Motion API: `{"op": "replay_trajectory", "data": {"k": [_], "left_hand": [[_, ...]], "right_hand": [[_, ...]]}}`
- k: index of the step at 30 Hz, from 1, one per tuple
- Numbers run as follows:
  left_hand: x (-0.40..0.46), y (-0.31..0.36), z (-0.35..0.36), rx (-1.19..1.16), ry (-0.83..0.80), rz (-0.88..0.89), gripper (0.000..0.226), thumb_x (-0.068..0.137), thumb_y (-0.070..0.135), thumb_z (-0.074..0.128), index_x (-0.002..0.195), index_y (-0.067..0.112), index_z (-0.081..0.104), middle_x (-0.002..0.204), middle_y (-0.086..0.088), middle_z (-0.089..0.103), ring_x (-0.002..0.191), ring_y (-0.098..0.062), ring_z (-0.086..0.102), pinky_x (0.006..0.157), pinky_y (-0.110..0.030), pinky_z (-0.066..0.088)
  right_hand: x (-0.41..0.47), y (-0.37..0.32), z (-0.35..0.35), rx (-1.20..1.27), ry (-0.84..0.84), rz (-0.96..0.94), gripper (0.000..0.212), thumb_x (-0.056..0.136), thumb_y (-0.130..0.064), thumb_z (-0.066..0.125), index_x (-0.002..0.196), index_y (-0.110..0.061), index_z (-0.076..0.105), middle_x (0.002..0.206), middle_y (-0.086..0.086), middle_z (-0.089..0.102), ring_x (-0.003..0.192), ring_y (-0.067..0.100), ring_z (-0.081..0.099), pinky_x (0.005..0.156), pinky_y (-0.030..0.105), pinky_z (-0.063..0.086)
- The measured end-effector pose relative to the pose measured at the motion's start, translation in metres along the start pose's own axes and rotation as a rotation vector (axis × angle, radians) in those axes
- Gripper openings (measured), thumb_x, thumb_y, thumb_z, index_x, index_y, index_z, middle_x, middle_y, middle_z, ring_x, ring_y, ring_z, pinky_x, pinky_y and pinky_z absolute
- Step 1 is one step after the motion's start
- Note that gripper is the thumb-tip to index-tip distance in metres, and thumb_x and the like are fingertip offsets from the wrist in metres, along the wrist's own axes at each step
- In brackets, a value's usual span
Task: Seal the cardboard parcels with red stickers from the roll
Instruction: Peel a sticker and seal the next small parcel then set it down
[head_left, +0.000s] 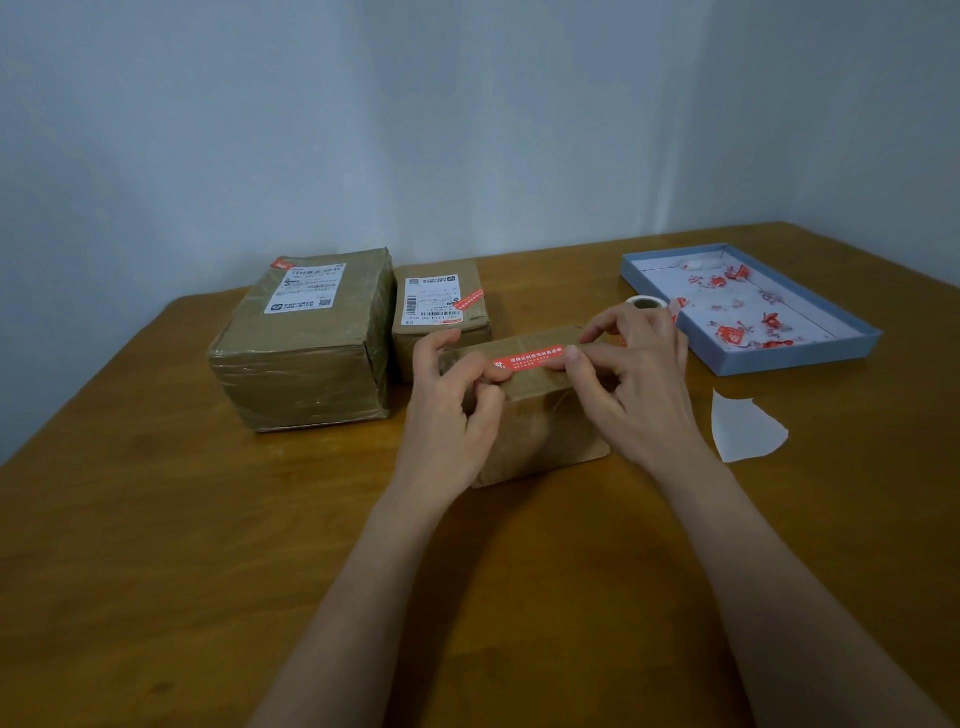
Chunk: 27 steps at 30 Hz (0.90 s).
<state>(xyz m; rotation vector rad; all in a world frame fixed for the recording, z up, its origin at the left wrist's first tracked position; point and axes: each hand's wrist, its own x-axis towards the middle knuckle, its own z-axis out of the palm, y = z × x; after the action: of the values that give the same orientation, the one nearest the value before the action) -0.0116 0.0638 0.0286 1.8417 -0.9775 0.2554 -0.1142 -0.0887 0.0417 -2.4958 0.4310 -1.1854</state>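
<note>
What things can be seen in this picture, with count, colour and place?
Brown cardboard parcels: three, brown, left and middle of table.
Long red sticker: one, red, on top of nearest parcel.
White sticker roll: one, white, behind right hand.
Shallow blue tray: one, blue, right rear, holding red scraps.
White backing paper: one, white, right of nearest parcel.
Wooden table: one, brown.
Left hand: pinches sticker's left end.
Right hand: pinches its right end.
</note>
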Motion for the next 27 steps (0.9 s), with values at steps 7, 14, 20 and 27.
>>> {"op": "replay_trajectory", "data": {"k": [7,14,20,27], "left_hand": [[0.000,0.000,-0.002,-0.012,0.006,0.002,0.008,0.088,0.015,0.056,0.088,0.019,0.064,0.136,-0.003,0.035,0.126,-0.012,0.039,0.092,-0.021,0.045],[0.000,-0.001,-0.003,0.012,0.066,0.006,0.009,0.085,0.005,0.060,0.084,0.014,0.058,0.118,0.003,0.041,0.107,0.016,0.040,0.080,-0.006,0.039],[-0.001,0.001,-0.003,0.027,0.060,0.061,0.023,0.082,0.019,0.050,0.104,0.013,0.053,0.115,0.000,0.037,0.098,0.010,0.043,0.075,-0.006,0.041],[0.000,-0.007,-0.002,0.084,0.001,0.087,0.036,0.084,0.032,0.039,0.113,0.023,0.059,0.129,0.001,0.030,0.119,-0.017,0.044,0.094,-0.040,0.049]], "right_hand": [[0.002,0.008,0.001,0.005,0.025,0.050,0.053,0.093,-0.052,0.033,0.086,-0.024,0.078,0.097,-0.012,0.054,0.103,0.006,0.042,0.110,0.033,0.022],[0.002,0.008,0.003,0.021,0.054,0.027,0.051,0.095,-0.046,0.034,0.086,-0.018,0.076,0.091,-0.007,0.059,0.096,0.010,0.050,0.102,0.033,0.032],[-0.002,-0.001,-0.002,0.003,0.023,-0.029,0.045,0.096,-0.042,0.033,0.099,-0.018,0.070,0.109,-0.001,0.057,0.111,0.015,0.044,0.099,0.006,0.008],[-0.008,-0.014,0.002,-0.109,-0.137,-0.115,0.040,0.097,-0.043,0.029,0.122,-0.041,0.060,0.139,0.000,0.041,0.127,0.016,0.025,0.104,0.046,0.025]]}}
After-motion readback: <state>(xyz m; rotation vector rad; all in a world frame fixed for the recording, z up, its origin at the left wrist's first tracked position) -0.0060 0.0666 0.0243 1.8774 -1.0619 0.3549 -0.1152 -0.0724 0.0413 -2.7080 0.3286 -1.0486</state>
